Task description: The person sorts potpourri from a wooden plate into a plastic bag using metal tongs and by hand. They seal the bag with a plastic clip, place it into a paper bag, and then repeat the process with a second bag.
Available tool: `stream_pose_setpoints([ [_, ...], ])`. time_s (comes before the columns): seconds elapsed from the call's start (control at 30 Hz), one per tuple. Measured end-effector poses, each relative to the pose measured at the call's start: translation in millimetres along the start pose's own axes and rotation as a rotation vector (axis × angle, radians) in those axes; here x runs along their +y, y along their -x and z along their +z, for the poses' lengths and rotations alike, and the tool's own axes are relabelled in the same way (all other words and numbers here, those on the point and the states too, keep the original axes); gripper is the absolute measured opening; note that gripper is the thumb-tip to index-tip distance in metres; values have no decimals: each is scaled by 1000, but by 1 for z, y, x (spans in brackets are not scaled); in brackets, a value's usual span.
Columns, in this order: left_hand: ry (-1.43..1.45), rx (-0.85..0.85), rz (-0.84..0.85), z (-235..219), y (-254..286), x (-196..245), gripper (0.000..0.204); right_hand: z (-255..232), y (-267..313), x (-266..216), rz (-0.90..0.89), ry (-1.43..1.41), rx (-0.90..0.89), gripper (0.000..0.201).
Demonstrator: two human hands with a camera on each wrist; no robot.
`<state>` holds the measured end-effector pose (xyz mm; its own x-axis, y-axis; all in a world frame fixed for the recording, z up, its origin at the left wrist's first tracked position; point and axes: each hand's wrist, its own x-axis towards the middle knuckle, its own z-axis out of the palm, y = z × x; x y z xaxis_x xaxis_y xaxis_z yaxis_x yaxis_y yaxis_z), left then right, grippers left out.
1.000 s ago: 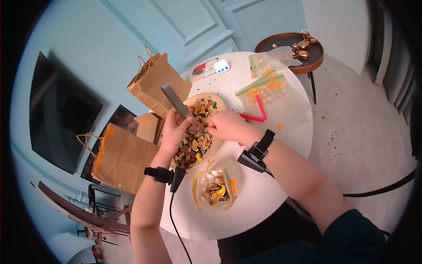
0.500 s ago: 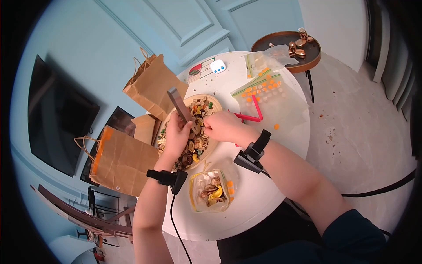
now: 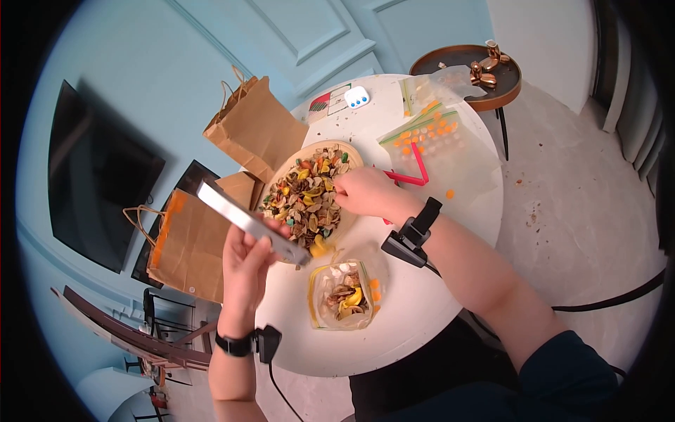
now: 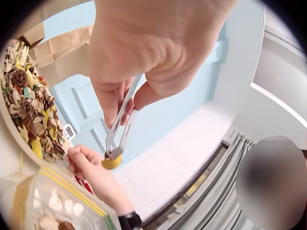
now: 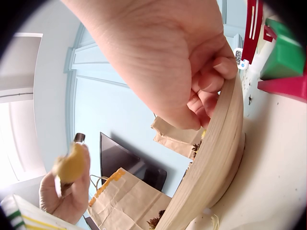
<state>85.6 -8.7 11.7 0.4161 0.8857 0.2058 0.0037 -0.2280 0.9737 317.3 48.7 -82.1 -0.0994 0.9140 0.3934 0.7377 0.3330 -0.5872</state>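
Observation:
My left hand (image 3: 246, 271) pinches metal tongs (image 4: 125, 122), raised over the near left side of the table. A curved yellow piece (image 4: 111, 164) of potpourri sits between the tong tips. My right hand (image 3: 369, 191) holds the rim of a round wooden bowl (image 5: 213, 153), fingers curled at its edge. Potpourri (image 3: 306, 200) in brown, tan, yellow and green fills the bowl. In front of it, an open zip bag (image 3: 337, 325) stands with potpourri and white bits inside, below the tong tips in the head view.
Two brown paper bags (image 3: 256, 130) stand left of the bowl. Flat zip bags with orange dots (image 3: 425, 133), a pink-red clip strip (image 3: 420, 163) and a white timer (image 3: 357, 97) lie on the table (image 3: 415, 302). A side table (image 3: 439, 67) with shiny figurines is beyond.
My left hand has lifted from the bowl and moved left and nearer, bringing the tongs with a yellow piece out toward the zip bag. The right hand stays at the bowl's rim.

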Motion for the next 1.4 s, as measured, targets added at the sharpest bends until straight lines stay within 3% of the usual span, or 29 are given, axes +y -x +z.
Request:
stream_pose_setpoints([
  [0.17, 75, -119, -113, 1, 45, -2, 39, -1, 0, -1, -9, 40, 0, 20],
  [0.23, 34, -106, -75, -2, 46, -4, 41, -2, 0, -1, -8, 40, -8, 20],
  [0.53, -6, 112, 6, -23, 18, -17, 44, -1, 1, -1, -33, 6, 18, 18],
  [0.7, 68, 94, -1, -10, 6, -28, 44, -3, 0, -7, -52, 10, 42, 19],
  [0.77, 34, 25, -31, -2, 2, -26, 45, -9, 1, -16, -51, -252, 43, 25],
  [0.83, 29, 6, -32, 1, -3, -27, 46, -20, 0, -26, -58, -409, -83, 31],
  [0.9, 44, 7, -23, 0, -8, -29, 46, -30, 2, -36, 36, -861, -480, 36],
  [0.93, 65, 9, -22, 3, -9, -28, 45, -32, 3, -39, 39, -857, -485, 36],
  [1.0, 61, 2, -25, 5, -11, -30, 44, -32, 5, -43, -38, -974, -732, 37],
  [1.17, 68, -15, -45, 6, -14, -35, 38, -21, 7, -46, -43, -935, -703, 41],
  [1.27, 60, -8, -39, 4, -14, -39, 39, -20, 5, -49, -28, -586, -621, 49],
  [1.4, 18, 4, -18, 2, -12, -43, 44, -15, 7, -50, 0, -762, -629, 54],
])
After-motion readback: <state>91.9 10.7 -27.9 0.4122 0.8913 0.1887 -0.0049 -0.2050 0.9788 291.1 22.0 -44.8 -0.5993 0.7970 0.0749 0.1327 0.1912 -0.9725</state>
